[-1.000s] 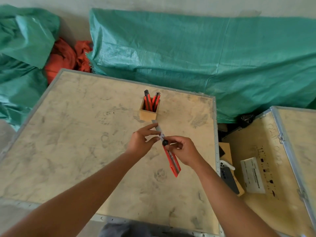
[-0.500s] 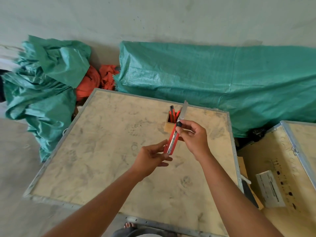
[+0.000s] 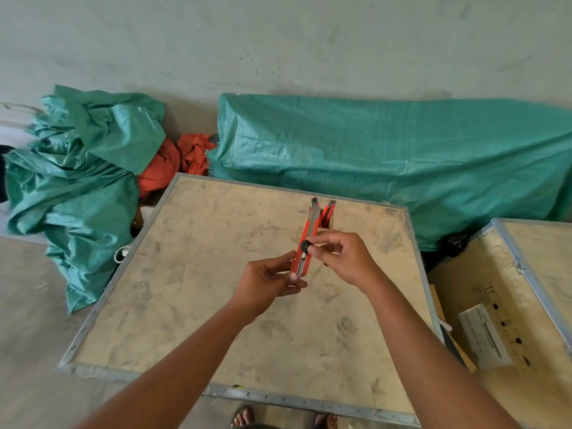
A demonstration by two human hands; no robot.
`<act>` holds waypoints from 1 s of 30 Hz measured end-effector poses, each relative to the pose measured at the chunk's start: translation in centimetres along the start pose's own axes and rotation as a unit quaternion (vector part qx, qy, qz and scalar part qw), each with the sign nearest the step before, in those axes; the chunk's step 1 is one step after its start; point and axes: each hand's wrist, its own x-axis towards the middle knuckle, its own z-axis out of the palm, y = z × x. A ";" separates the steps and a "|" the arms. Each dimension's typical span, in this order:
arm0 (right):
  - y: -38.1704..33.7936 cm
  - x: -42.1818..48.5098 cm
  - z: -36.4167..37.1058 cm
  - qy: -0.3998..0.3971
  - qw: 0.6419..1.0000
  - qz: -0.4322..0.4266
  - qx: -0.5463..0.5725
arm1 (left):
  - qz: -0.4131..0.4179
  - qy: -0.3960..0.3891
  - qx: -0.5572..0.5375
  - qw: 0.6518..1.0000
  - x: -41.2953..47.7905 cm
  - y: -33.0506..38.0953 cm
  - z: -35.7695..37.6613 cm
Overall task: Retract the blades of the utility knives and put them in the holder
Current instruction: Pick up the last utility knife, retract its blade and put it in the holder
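A red utility knife (image 3: 307,239) with a black knob stands nearly upright between my hands, above the crate top. My left hand (image 3: 269,281) pinches its lower end. The fingers of my right hand (image 3: 343,258) grip its body, with the thumb on the knob. No long blade shows above the red body. Just behind the knife stands the small wooden holder (image 3: 330,223), partly hidden by it. Two red knives (image 3: 328,210) stick out of the holder, dark ends up.
The work surface is a plywood crate top with a metal rim (image 3: 130,274). A second crate (image 3: 532,274) with a white label (image 3: 483,339) stands to the right. Green tarps (image 3: 387,156) and orange cloth (image 3: 173,162) lie behind. My sandalled feet (image 3: 244,416) show below.
The long bare blade seen earlier no longer sticks out of the knife. My left hand has taken hold of the knife's lower end. The knife has turned from flat to nearly upright.
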 end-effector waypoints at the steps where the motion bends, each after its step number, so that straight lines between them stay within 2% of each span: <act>1: -0.2 -0.1 0.0 -0.010 1.000 -0.012 -0.015 | 0.003 -0.003 0.001 1.000 -0.1 0.2 -0.2; 5: -1.6 -1.1 -0.2 -0.050 0.997 -0.015 -0.064 | 0.006 -0.019 0.012 1.000 -0.3 0.9 -0.9; 11: -2.7 -2.0 -0.1 -0.047 0.993 -0.026 -0.100 | 0.028 -0.045 0.014 0.999 -0.9 1.6 -1.2; 13: -3.1 -2.4 0.1 -0.036 0.993 -0.033 -0.104 | 0.036 -0.046 0.013 0.998 -1.0 1.9 -1.0; 17: -3.4 -2.9 0.8 0.038 0.994 -0.041 -0.097 | 0.048 -0.052 0.019 0.997 -1.0 2.4 -0.8; 24: -3.8 -3.4 -0.4 0.016 0.996 -0.047 -0.077 | 0.052 -0.053 0.021 0.997 -0.7 2.7 -0.2; 30: -3.2 -3.3 -1.0 0.069 0.991 -0.064 -0.100 | 0.054 -0.061 0.023 0.996 0.1 2.7 1.3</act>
